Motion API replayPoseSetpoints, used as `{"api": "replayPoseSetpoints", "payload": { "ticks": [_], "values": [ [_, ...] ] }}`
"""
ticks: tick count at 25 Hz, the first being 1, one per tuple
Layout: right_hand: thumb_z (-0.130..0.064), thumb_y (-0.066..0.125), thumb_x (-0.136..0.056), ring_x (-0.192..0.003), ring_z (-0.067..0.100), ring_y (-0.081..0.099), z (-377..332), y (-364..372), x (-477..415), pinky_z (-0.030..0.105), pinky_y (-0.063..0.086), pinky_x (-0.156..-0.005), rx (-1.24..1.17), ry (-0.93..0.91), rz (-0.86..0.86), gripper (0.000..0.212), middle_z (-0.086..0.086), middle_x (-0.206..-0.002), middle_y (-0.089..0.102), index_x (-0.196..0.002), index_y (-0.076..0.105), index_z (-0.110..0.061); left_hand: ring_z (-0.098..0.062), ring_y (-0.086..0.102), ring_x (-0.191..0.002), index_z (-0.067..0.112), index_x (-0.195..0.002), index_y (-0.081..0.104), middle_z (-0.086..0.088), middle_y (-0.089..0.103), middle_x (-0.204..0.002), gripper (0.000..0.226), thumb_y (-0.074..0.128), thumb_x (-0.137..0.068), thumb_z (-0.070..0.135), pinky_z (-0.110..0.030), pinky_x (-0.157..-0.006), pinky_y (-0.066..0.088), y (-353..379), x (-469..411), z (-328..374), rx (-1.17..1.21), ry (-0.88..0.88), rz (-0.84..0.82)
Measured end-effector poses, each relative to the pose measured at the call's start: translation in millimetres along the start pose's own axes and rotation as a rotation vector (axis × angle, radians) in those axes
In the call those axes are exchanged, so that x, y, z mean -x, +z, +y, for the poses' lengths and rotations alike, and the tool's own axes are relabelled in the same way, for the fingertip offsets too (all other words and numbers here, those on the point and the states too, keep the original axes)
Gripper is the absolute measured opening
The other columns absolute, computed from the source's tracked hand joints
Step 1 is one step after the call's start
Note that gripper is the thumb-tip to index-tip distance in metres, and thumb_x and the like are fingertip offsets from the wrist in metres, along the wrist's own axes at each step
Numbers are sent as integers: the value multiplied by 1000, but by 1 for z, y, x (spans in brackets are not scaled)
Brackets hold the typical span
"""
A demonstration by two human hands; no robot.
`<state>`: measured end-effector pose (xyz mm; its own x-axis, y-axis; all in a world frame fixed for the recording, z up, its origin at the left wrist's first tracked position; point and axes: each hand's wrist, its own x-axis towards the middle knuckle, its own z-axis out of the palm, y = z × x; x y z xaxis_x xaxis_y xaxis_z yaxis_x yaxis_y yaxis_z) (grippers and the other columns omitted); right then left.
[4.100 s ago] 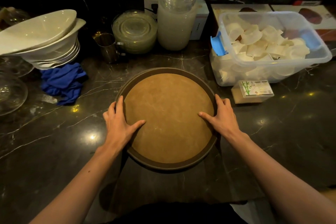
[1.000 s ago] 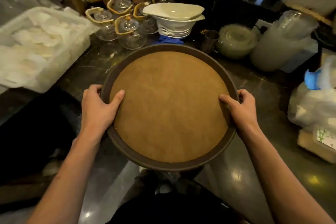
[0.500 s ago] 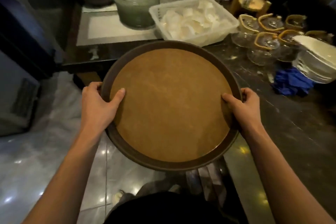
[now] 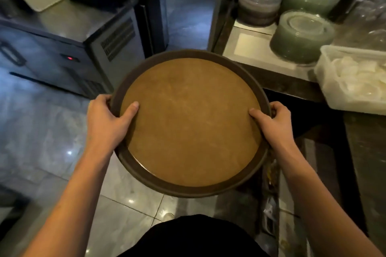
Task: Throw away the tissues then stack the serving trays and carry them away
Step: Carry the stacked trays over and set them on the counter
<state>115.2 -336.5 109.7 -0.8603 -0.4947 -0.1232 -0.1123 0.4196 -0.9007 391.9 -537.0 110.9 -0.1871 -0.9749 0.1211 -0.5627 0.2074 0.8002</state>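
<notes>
A round serving tray (image 4: 188, 191) with a dark brown rim and a tan cork-like surface is held level in front of my waist, above the floor. My left hand (image 4: 106, 121) grips its left rim, thumb on the tan surface and fingers curled under. My right hand (image 4: 273, 121) grips the right rim the same way. Nothing lies on the tray. Whether more trays sit beneath the top one is hidden. No tissues are in view.
A steel under-counter fridge (image 4: 69, 48) stands at the left. A counter corner at the right carries stacked glass plates (image 4: 302, 35) and a clear bin of white cups (image 4: 355, 81). A tiled floor aisle (image 4: 183, 6) runs between them.
I lifted the tray off the dark counter and turned left with it. The counter, bowls and blue cloth have slid out to the right; the fridge and floor aisle have come into view.
</notes>
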Motion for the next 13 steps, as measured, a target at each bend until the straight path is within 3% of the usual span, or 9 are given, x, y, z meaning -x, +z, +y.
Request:
{"api": "replayPoseSetpoints", "payload": {
  "ticks": [6, 13],
  "values": [
    [-34, 74, -82, -88, 16, 63, -63, 121, -27, 39, 54, -78, 49, -64, -137, 31, 0, -96, 63, -102, 60, -15, -29, 63, -99, 9, -116, 59, -13, 65, -110, 56, 76, -78, 46, -49, -83, 54, -67, -65, -56, 0, -110, 111],
    [-35, 76, -76, -84, 23, 67, -136, 220, -122, 50, 56, -81, 72, -118, -210, 32, 5, -91, 69, -95, 62, -14, -29, 61, -105, 10, -122, 56, -14, 62, -117, 64, 75, -77, 52, -50, -86, 53, -72, -183, -72, 8, -191, 201]
  ]
}}
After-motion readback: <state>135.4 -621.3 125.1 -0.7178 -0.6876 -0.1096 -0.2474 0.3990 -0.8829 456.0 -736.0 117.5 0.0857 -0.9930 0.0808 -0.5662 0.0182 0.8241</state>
